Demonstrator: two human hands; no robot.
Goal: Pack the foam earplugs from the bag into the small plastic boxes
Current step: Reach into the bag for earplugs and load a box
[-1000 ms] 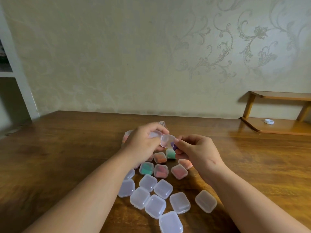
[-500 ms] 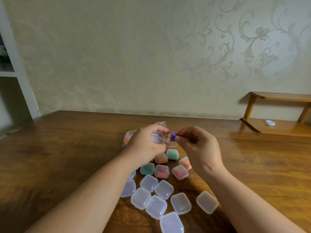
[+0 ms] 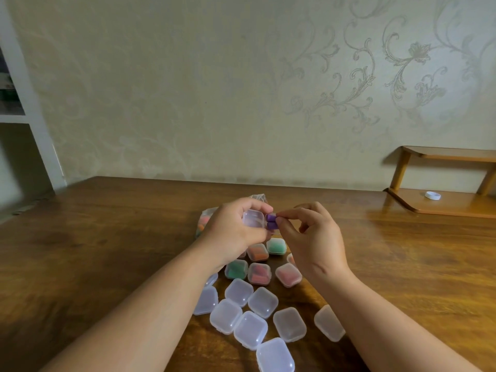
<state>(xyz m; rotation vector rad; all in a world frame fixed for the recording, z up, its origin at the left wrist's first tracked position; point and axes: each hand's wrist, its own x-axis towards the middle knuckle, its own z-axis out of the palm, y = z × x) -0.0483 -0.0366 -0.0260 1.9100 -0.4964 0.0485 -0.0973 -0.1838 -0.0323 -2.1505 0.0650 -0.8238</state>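
At frame centre, the left hand (image 3: 236, 232) holds an open box (image 3: 253, 218) while the right hand (image 3: 311, 237) pinches two purple earplugs (image 3: 271, 221) at it. Several filled boxes (image 3: 259, 273) lie on the desk (image 3: 107, 237); about nine empty boxes (image 3: 249, 330) wait below.

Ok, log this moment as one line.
left hand: holds open box | right hand: pinches purple earplugs at box | packed boxes behind empty boxes

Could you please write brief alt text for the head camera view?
Above a wooden table, the left hand holds a small clear box while the right hand pinches two purple earplugs at its opening. Below lie filled boxes and empty boxes.
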